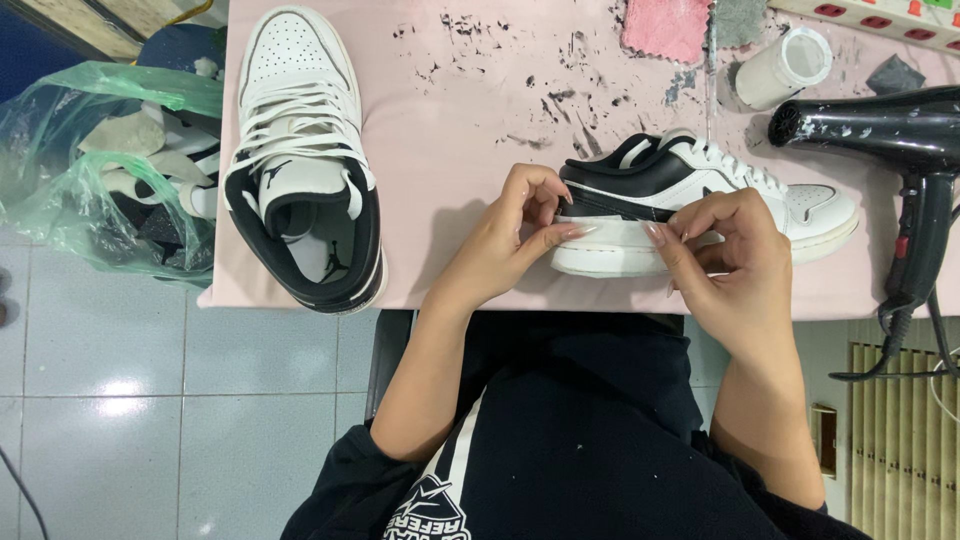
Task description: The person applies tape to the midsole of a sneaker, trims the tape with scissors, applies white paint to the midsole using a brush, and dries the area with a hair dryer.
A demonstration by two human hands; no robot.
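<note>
A black and white sneaker [720, 185] lies on its side on the pink table [470, 100], sole edge toward me. My left hand [510, 235] pinches a strip of white tape [615, 234] against the heel end of the midsole. My right hand [730, 260] presses the same strip along the middle of the midsole with its fingertips. A second matching sneaker [300, 160] stands upright at the table's left, apart from both hands.
A black hair dryer [900, 140] lies at the right edge, its cord hanging down. A white cup [785, 65], a pink cloth [665, 25] and a grey sponge [893, 73] sit at the back. A green plastic bag [100, 170] of scraps rests on the tiled floor at left.
</note>
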